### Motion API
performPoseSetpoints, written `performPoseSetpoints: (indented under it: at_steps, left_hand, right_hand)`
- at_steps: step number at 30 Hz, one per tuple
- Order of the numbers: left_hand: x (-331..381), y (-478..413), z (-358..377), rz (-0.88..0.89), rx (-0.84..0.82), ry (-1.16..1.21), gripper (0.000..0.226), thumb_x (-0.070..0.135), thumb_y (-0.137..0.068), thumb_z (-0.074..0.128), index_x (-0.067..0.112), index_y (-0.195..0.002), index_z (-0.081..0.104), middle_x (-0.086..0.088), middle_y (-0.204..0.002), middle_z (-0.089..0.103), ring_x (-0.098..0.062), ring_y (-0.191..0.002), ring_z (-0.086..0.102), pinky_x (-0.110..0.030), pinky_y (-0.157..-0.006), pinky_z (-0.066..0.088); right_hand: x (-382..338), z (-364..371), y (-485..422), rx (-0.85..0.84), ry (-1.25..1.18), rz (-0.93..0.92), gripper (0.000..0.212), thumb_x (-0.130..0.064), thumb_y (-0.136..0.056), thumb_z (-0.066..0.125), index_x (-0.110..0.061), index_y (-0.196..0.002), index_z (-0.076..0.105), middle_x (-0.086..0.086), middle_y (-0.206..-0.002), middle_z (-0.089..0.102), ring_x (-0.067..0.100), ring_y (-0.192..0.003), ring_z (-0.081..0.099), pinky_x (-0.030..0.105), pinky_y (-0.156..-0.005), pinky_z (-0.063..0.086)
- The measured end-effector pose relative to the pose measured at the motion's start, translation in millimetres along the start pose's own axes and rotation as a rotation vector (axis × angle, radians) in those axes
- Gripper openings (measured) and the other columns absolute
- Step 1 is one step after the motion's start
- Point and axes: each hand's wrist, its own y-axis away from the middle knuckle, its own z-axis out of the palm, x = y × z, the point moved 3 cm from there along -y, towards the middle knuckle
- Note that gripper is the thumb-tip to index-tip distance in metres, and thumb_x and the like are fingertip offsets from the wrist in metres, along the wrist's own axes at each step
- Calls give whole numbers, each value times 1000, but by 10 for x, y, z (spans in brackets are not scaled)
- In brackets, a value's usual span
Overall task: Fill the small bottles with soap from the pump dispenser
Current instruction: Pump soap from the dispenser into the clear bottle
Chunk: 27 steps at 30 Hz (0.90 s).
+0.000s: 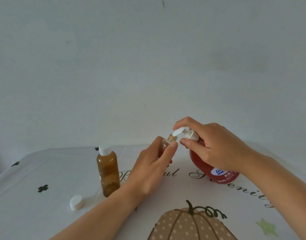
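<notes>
Most of the open small bottle is hidden behind the left hand; only its threaded neck and a strip of amber shoulder show, so its fill level cannot be read. The right hand covers the upper body of the pump dispenser, and its label is only partly legible. The script print on the cloth-covered surface is interrupted by the left hand.

Left grip: thumb and fingers pinch the small bottle, holding it raised above the surface with its mouth directly under the tip of the white pump head, touching or nearly so. Right grip: the index finger curls over the pump head and the thumb rests at the collar.

The dispenser tilts toward the bottle. A capped amber bottle stands upright to the left, apart from both hands. A loose white cap lies near its base.
</notes>
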Motion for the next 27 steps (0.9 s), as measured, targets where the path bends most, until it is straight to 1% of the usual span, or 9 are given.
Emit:
performPoseSetpoints:
  at_steps: [6, 9, 12, 15, 18, 21, 23, 25, 27]
  left_hand:
    - [7, -7, -17, 43, 26, -27, 48, 73, -96, 41, 28, -99, 58, 1, -90, 69, -8, -75, 61, -34, -76, 56]
    - [7, -9, -11, 64, 21, -47, 51, 74, -95, 42, 25, -101, 57, -8, -95, 68, -26, -86, 62, -41, -73, 57]
    - [6, -11, -11, 83, 29, -77, 45, 74, -94, 44, 31, -101, 56, -3, -92, 70, -20, -81, 65, -37, -70, 57]
    - [-5, -16, 7, 113, 21, -108, 36, 72, -97, 48, 37, -101, 54, 1, -91, 71, -18, -80, 67, -38, -69, 61]
    - [7, -15, 25, 144, 1, -125, 38, 73, -96, 47, 36, -102, 53, 0, -88, 70, -21, -76, 65, -40, -66, 60]
    - [13, -20, 24, 157, 0, -121, 44, 72, -97, 47, 30, -102, 54, -3, -85, 68, -22, -70, 62, -43, -66, 57]
    - [10, -26, 29, 157, 2, -151, 48, 75, -96, 46, 27, -102, 53, -4, -84, 65, -22, -71, 60, -43, -65, 55]
    - [-7, -33, 42, 155, -5, -190, 52, 78, -93, 43, 28, -102, 53, -3, -84, 65, -21, -71, 59, -40, -64, 55]
    - [-19, -36, 42, 164, -4, -191, 51, 77, -94, 43, 28, -100, 52, -1, -79, 62, -15, -64, 54, -38, -63, 54]
  right_hand:
    - [-7, -35, 15, -87, -37, 95, 48, -53, -104, 48, -49, -148, 31, 0, -64, 60, 15, -58, 58, 30, -59, 51]
    - [-29, -36, 24, -98, -68, 162, 42, -76, -98, 36, -46, -121, 54, -6, -72, 68, 9, -65, 65, 23, -65, 53]
    - [-110, -11, 33, -30, -160, 296, 82, -94, -87, 16, -34, -101, 71, -13, -86, 77, 8, -83, 72, 38, -88, 57]
    - [-201, -33, 13, 45, -122, 374, 101, -90, -91, 4, -17, -79, 74, -21, -66, 69, 4, -69, 67, 33, -84, 55]
    - [-204, -64, 17, 46, -102, 402, 90, -84, -93, 10, -21, -70, 70, -19, -59, 65, 9, -60, 64, 33, -79, 54]
    - [-217, -91, 28, -55, -46, 388, 69, -83, -92, 8, -43, -73, 61, -14, -60, 63, 4, -67, 63, 35, -84, 54]
    - [-222, -124, 41, -96, -27, 397, 63, -82, -90, 2, -52, -81, 56, -15, -73, 67, 4, -83, 65, 39, -93, 54]
    - [-221, -133, 51, -113, -29, 417, 70, -83, -88, -3, -50, -97, 58, -14, -91, 71, 10, -94, 67, 42, -96, 56]
    - [-228, -113, 56, -87, -31, 426, 67, -79, -93, -2, -45, -99, 55, -11, -94, 72, 12, -93, 68, 41, -94, 56]
